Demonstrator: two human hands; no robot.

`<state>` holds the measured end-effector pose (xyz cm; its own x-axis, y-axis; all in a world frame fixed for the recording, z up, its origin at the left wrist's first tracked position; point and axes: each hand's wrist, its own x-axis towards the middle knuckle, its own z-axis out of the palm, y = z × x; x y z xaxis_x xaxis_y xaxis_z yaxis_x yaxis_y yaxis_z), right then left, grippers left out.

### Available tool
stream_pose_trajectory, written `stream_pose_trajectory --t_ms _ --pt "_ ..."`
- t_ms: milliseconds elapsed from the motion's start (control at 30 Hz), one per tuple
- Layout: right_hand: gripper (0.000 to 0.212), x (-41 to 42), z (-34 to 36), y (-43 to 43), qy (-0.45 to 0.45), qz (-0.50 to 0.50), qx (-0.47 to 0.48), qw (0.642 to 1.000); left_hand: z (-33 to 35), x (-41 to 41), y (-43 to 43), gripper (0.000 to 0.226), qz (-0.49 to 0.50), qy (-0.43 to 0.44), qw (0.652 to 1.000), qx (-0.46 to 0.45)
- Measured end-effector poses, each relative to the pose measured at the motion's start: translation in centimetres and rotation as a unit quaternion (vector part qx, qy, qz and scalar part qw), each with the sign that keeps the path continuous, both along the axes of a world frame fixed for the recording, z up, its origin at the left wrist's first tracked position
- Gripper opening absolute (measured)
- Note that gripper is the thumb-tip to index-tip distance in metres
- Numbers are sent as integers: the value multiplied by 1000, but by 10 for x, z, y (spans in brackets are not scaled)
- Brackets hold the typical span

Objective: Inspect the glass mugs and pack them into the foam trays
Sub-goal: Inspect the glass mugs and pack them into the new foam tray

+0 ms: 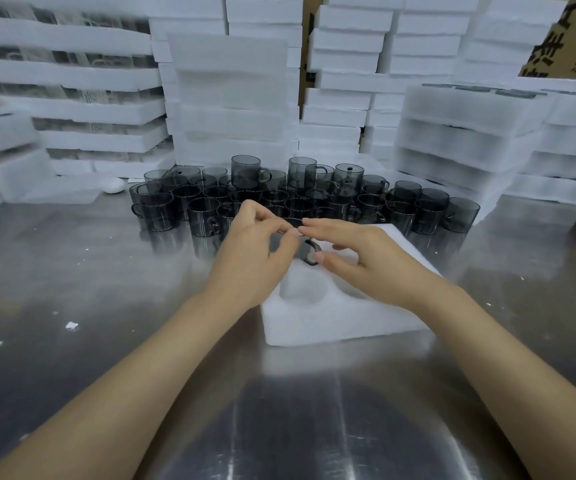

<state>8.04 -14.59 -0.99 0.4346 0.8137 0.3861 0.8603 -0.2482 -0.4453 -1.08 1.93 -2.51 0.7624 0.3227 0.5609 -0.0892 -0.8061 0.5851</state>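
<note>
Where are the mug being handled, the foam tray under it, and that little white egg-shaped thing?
Held mug point(309, 252), head view, on its dark handle.
Foam tray point(342, 323), head view, on its front wall.
White egg-shaped thing point(113, 185), head view, on its middle.

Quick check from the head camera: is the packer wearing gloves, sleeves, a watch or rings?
No. Both forearms are bare as far as the frame shows, and the left hand and right hand are ungloved. No watch, bracelet or ring shows.
</note>
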Motion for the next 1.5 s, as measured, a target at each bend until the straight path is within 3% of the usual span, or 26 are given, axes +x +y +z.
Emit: stream_pose_trajectory --t_ms 267,333,467,700,900,967,1000,1067,1167,1233,1333,1400,1500 --pt "37 3 2 -2 16 0 -88 996 2 4 10 29 38 13 997 71" --pt "38 4 2 -3 21 6 -105 994 -1 5 12 32 28 -11 999 42" --pt "37 3 -1 -5 39 11 -111 993 -14 11 21 29 0 -99 990 -99" --pt "39 3 0 -5 34 9 -118 992 -27 27 34 28 -7 -130 989 -68" --pt "31 -2 6 -4 52 -12 -94 994 -30 32 42 27 5 -87 995 -40" --pt "29 -2 12 -7 27 -13 -111 993 -34 37 43 25 -36 -32 999 -25" --pt "29 -3 15 -9 18 -14 -117 993 -35 39 43 23 -49 16 997 -60" --pt "41 -3 19 -14 45 -12 -138 989 -34 41 42 22 -58 92 992 -66" --pt "84 -3 23 -21 101 26 -197 975 -45 44 49 39 -70 99 991 61" --pt "101 -3 24 -23 100 41 -227 968 -47 47 52 30 -59 77 990 107" --pt "105 -5 25 -24 102 41 -236 966 -44 46 52 11 -34 52 988 140" --pt "102 -5 26 -24 96 46 -239 965 -42 46 48 19 -39 5 992 121" --pt "96 -5 26 -26 90 49 -241 965 -41 40 42 31 -68 -16 997 13"
